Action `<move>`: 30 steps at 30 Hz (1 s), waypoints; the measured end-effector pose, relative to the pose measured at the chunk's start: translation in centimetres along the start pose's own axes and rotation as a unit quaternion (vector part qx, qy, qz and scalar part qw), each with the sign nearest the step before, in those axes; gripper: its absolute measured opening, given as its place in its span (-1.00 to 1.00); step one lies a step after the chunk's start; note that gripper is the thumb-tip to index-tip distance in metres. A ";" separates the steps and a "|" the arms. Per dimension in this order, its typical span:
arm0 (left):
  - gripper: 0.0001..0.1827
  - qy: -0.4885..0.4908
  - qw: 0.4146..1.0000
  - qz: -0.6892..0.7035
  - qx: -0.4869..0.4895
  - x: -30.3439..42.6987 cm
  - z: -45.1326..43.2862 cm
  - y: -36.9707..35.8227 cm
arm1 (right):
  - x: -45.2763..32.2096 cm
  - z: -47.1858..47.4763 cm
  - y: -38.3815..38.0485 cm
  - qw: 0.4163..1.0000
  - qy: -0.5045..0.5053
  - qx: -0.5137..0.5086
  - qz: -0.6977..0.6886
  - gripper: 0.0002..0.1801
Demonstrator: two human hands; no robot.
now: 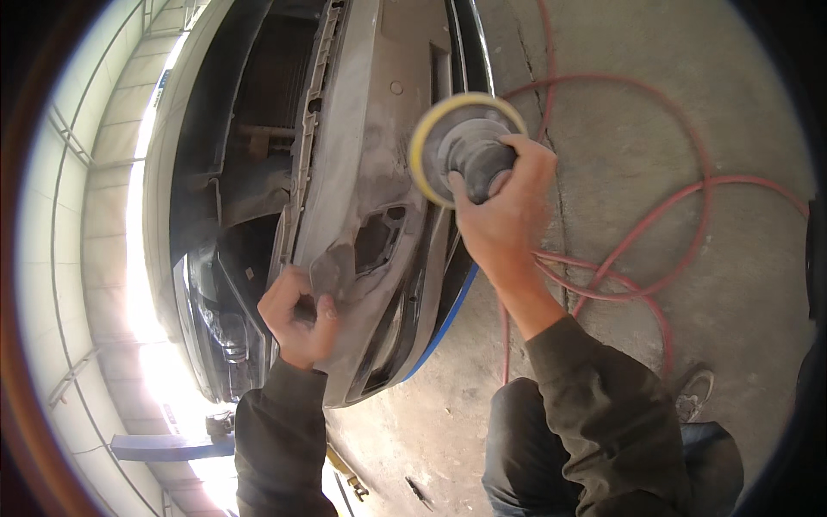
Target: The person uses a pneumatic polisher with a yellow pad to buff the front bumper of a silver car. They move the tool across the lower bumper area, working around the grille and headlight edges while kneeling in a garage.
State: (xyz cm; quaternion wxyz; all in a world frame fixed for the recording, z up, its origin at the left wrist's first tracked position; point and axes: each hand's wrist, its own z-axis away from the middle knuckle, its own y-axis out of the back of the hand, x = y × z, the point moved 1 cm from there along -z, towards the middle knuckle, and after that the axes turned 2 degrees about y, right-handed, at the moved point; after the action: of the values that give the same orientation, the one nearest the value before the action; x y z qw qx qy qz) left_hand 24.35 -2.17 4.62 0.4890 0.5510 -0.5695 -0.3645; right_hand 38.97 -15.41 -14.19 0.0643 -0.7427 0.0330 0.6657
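In my right hand (507, 200) is a round palm sander (475, 152) with a grey body and a yellow-edged pad, gripped by its top. It overlaps the lower edge of a car's front bumper cover (387, 142) in view; whether it touches cannot be told. The bumper's surface is dull, grey and dusty, with sanded patches. My left hand (300, 316) pinches a thin grey rounded piece (333, 268), apparently a sanding disc, beside the bumper's fog-light opening (381, 239). Blur hides how its fingertips meet the piece.
A red air hose (685, 245) loops over the concrete floor (633, 129) at right. The headlight (226, 329) lies left of my left hand. Blue trim (446, 323) runs along the bumper's lower edge. A blue beam (171, 446) and a small dark object (417, 491) are nearer me.
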 end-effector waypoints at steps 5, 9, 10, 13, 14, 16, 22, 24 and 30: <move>-0.80 0.093 0.994 0.048 0.035 0.1 0.2 -0.8 | 0.6 1.1 5.0 0.993 -0.029 0.091 -0.067 -0.11; -0.85 0.089 0.995 0.001 0.034 -0.5 0.2 -1.1 | 0.9 2.0 8.7 0.986 -0.080 0.122 -0.079 -0.13; -0.86 0.081 0.996 -0.016 0.029 -0.6 0.2 -1.2 | 1.3 2.5 9.4 0.987 -0.093 0.111 -0.062 -0.15; -0.87 0.031 0.998 -0.047 0.020 0.6 -0.2 -1.7 | 2.5 4.1 10.3 0.988 -0.099 0.109 -0.037 -0.19; -0.88 0.020 0.998 -0.057 0.019 1.0 -0.4 -1.8 | 2.7 4.5 10.6 0.988 -0.095 0.113 -0.033 -0.20; -0.88 0.001 0.996 -0.082 0.016 1.7 -0.6 -2.0 | 2.6 5.0 11.2 0.987 -0.119 0.106 -0.033 -0.21; -0.85 0.011 0.994 -0.109 0.007 2.9 -1.4 -3.0 | 3.0 5.8 11.4 0.987 -0.131 0.087 -0.029 -0.23; -0.87 0.001 0.993 -0.120 -0.016 2.7 -1.7 -2.7 | 2.8 6.2 11.3 0.988 -0.142 0.044 -0.032 -0.24; -0.85 0.073 0.997 -0.005 0.034 -0.4 -1.3 -1.8 | 0.4 11.1 8.1 0.976 -0.159 -0.135 -0.059 -0.28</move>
State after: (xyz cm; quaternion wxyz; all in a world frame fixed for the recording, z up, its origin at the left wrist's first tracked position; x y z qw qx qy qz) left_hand 26.08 -1.79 3.18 0.5089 0.5951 -0.5414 -0.3062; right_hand 26.95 -21.81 -16.21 0.0067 -0.6301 -0.1116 0.7685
